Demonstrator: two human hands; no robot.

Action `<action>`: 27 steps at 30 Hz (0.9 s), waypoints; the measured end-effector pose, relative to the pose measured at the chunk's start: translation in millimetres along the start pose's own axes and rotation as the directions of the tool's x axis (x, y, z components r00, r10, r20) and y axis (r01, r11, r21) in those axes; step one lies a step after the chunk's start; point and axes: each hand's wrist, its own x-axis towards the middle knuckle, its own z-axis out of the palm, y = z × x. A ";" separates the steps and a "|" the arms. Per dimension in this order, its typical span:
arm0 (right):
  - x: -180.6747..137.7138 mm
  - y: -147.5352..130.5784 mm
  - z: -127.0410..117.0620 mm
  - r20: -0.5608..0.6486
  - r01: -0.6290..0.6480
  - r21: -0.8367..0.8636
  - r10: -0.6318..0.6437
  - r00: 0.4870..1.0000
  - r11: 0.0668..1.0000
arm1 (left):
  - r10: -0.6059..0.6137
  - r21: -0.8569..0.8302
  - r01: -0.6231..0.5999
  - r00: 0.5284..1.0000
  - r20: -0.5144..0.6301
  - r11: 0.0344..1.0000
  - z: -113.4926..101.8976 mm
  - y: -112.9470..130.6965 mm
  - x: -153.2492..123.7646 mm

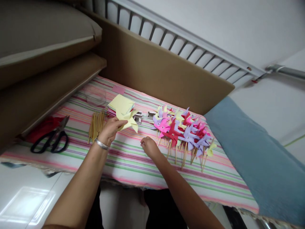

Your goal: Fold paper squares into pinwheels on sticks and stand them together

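Note:
Between the thumb and fingers of my left hand (pixel 111 128) is a pale yellow paper pinwheel (pixel 130 122), its corners folded in. My right hand (pixel 149 147) hovers over the cloth to the right with its fingers pinched; whatever they hold is too small to make out. Just behind the pinwheel is a stack of paper squares (pixel 121 103), yellow on top. A bundle of thin wooden sticks (pixel 96 125) lies left of my left hand. To the right of my right hand, many finished pinwheels (pixel 173 134) on sticks lie in a pile, pink, red, purple and yellow.
Black-handled scissors (pixel 52 138) lie at the left on red material (pixel 44 128). A clear round container (pixel 95 96), a pink paper piece (pixel 118 89) and small open boxes (pixel 138 117) are on the striped cloth (pixel 133 159). A brown padded panel (pixel 154 66) stands behind.

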 end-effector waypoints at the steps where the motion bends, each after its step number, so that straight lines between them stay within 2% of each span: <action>1: 0.6 -0.1 0.1 0.008 0.007 -0.010 -0.007 1.000 1.000 | 0.000 0.010 0.000 1.000 0.007 1.000 0.3 -2.1 0.2; 7: 2.3 3.4 -0.9 0.015 0.046 -0.001 -0.046 0.999 0.999 | 0.005 0.025 -0.006 0.999 0.047 1.000 0.1 -12.0 4.0; 13: 6.9 17.5 -2.7 -0.074 0.106 0.081 -0.100 0.992 0.991 | -0.013 0.023 0.010 0.993 0.114 1.000 2.8 -18.5 9.3; 21: -15.7 30.7 -7.6 -0.244 0.175 0.172 -0.130 0.961 0.969 | -0.024 0.033 0.022 0.998 0.051 0.999 4.9 -18.6 11.7; 27: -21.0 22.5 -0.1 -0.263 0.221 0.119 -0.184 0.947 0.968 | -0.028 0.027 0.026 0.997 0.067 0.999 4.6 -17.7 9.4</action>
